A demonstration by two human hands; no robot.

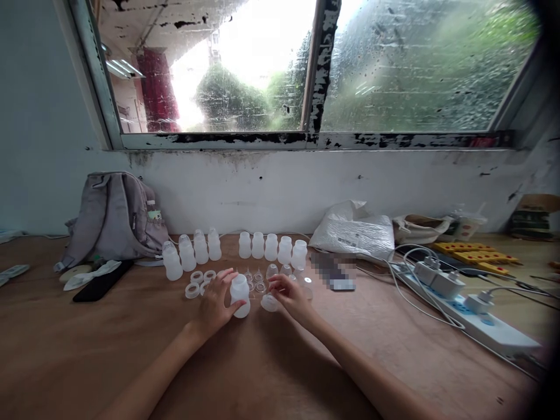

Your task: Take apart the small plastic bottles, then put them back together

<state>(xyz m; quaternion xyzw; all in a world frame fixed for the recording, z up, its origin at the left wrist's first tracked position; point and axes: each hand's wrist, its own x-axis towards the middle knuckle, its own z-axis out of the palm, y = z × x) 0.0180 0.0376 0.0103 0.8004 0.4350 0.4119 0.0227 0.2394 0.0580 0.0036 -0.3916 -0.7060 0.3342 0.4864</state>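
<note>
My left hand [215, 302] is closed round a frosted white baby bottle [240, 296] standing upright on the table, its thumb across the front. Just to the right, my right hand [292, 298] has its fingers on a clear bottle cap [269, 303] at table level. Between and behind the hands lie several clear teats [259, 280], partly hidden. White collar rings [192, 290] lie left of my left hand, which covers some of them. More clear caps [272, 270] stand behind my right hand.
Several bottles with clear caps [187, 255] stand at back left, and several uncapped bottles [271, 248] at back centre. A grey backpack [111, 216] and black phone [102, 283] are left. A silvery bag [356, 233], power strip [490, 329] and cables lie right.
</note>
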